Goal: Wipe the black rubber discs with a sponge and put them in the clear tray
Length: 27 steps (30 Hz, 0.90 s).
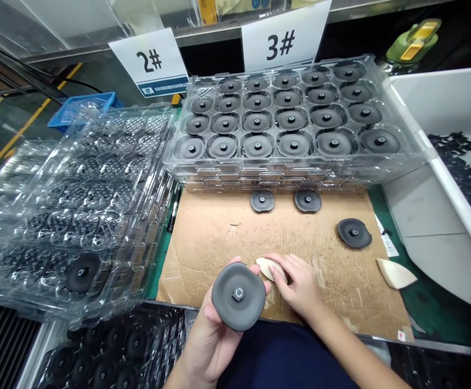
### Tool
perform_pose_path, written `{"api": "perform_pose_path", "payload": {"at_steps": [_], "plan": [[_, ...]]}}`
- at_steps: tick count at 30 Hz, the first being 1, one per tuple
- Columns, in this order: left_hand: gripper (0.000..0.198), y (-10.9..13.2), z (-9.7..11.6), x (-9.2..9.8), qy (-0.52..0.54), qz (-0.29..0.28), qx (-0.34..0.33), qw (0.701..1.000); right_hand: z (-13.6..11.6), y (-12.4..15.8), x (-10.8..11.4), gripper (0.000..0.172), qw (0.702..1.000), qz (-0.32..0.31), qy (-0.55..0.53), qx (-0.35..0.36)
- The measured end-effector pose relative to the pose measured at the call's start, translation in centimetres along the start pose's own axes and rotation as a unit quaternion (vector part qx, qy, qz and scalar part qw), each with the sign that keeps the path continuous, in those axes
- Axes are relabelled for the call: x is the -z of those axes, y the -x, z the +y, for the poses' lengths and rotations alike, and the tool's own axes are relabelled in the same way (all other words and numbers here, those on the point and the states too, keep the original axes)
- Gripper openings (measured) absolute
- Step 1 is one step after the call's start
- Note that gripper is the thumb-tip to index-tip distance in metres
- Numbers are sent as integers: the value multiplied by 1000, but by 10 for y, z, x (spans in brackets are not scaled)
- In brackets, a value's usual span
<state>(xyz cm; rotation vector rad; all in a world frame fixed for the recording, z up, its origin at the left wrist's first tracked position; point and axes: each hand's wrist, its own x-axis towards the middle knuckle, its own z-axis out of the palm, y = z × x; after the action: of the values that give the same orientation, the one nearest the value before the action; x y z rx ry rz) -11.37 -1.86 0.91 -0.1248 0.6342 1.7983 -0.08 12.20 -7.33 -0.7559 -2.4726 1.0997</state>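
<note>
My left hand (pixel 211 335) holds up a round grey rubber disc (pixel 238 296) with a metal nut at its centre, fingers curled behind it. My right hand (pixel 298 283) rests on the brown cardboard sheet (pixel 219 237), fingers closed on a small cream wedge-shaped piece (pixel 268 268) right beside the disc. Three more grey discs lie loose on the cardboard: two (pixel 262 201) (pixel 307 200) near the tray stack and one (pixel 354 233) to the right. A second cream wedge (pixel 395 273) lies at the cardboard's right edge.
A stack of clear trays (pixel 397 156) filled with discs stands behind, under signs 2# (pixel 150 60) and 3# (pixel 280 44). Clear blister trays (pixel 77 205) pile at left, one holding a disc (pixel 83 272). A white bin (pixel 442 216) stands at right. More discs sit in a tray below (pixel 109 351).
</note>
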Motion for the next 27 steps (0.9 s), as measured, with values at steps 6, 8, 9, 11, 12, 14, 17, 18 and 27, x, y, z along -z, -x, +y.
{"api": "perform_pose_path", "payload": {"at_steps": [6,8,9,11,12,14,17,18,27], "plan": [[46,-11,-3,-7,62,-17,66,996,-1,-1,0,24,1000,1,9,19],[47,-14,-3,-9,75,-19,82,994,-2,-1,1,24,1000,3,12,22],[48,-15,-4,-10,81,-19,90,992,-2,-1,1,25,1000,4,14,23],[50,-16,-6,-10,90,-16,106,990,-3,-1,1,24,1000,3,15,23],[51,-17,-6,-9,94,-12,115,989,-3,-1,1,24,1000,3,15,23],[53,-16,-8,-9,102,-2,132,986,-3,-1,1,24,1000,4,14,21],[56,-14,-11,-9,110,3,152,982,-3,0,2,24,1000,6,8,19],[57,-14,-11,-9,111,-2,156,982,-4,0,3,24,1000,8,6,18],[50,-3,-17,-11,5,-59,127,990,-1,0,0,25,999,25,-25,22]]}}
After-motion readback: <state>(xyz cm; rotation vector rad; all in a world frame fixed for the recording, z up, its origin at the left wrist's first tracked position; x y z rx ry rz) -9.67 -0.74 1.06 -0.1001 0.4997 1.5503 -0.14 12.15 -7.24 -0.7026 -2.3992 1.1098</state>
